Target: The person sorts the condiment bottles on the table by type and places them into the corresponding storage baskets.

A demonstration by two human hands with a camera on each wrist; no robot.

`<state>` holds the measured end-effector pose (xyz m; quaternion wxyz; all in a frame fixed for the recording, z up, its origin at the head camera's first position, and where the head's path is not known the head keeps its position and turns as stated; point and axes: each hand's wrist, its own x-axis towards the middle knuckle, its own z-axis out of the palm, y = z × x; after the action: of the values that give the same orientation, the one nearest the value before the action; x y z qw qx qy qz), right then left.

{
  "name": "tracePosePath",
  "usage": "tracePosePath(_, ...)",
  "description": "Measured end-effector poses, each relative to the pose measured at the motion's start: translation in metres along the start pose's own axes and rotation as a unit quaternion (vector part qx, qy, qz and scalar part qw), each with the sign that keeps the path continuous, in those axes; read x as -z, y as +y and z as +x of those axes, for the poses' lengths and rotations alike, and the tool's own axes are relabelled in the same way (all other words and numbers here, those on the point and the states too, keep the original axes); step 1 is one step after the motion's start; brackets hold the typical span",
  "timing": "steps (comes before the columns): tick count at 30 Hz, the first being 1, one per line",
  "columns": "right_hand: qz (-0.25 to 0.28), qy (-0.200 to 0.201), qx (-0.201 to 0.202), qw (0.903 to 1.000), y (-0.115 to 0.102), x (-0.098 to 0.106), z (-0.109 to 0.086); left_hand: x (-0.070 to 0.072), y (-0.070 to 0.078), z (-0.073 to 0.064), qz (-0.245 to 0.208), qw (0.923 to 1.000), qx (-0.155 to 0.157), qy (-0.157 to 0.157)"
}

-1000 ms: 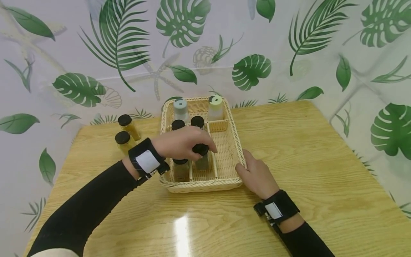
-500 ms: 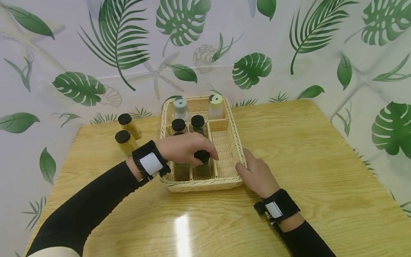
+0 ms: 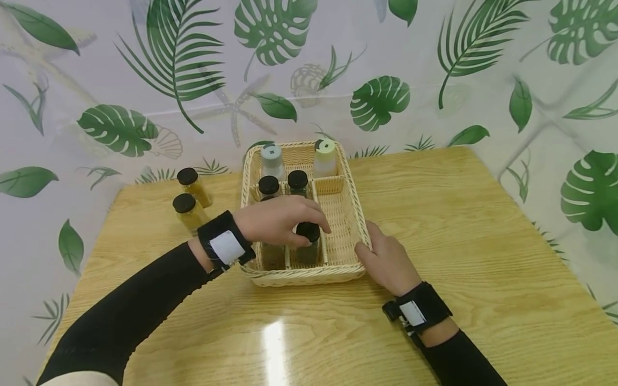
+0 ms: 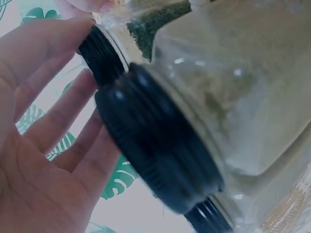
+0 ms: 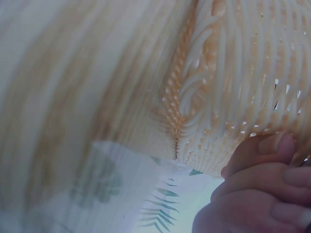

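Note:
My left hand (image 3: 285,217) reaches over a wicker basket (image 3: 301,276) and holds a black-lidded spice jar (image 3: 309,252) by its lid, thumb on the near side. This jar stands in the front of the middle compartment, its contents dark. In the left wrist view the thumb touches a black lid (image 4: 99,56) behind a larger, nearer jar lid (image 4: 155,138); dark green flakes show in the farther jar. My right hand (image 3: 388,262) grips the basket's right rim. In the right wrist view its curled fingers (image 5: 257,189) lie against the woven wall (image 5: 248,63).
Other black-lidded jars (image 3: 273,257) fill the left compartment, partly hidden by the left hand. Another jar (image 3: 298,182) stands behind the held one. A blue-capped bottle (image 3: 272,158) and a yellow-capped bottle (image 3: 325,155) stand at the back. Two yellow-filled jars (image 3: 192,212) stand left on the table.
The held jar has come down and shifted slightly right and nearer within the middle compartment, the left hand moving with it. The right hand keeps its grip on the rim.

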<state>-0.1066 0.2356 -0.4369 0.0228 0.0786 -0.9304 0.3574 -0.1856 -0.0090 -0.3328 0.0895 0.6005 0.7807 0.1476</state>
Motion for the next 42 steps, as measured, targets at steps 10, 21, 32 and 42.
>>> tracePosePath(10, 0.002, 0.001, 0.000, 1.0000, 0.001, 0.000, 0.000, -0.003, -0.001, -0.003, -0.007, 0.9999, 0.014, 0.001)
tracePosePath(21, 0.000, 0.003, 0.002, 1.0000, -0.001, 0.000, 0.000, -0.003, -0.004, -0.008, -0.014, 0.9994, 0.031, 0.011)
tracePosePath(32, -0.007, 0.001, -0.003, 1.0000, -0.002, 0.003, 0.001, 0.002, -0.004, -0.013, 0.012, 0.9989, 0.041, 0.018)
tracePosePath(42, -0.002, 0.001, 0.005, 1.0000, -0.004, 0.000, 0.002, 0.038, -0.008, -0.076, 0.020, 0.9916, 0.089, 0.092)
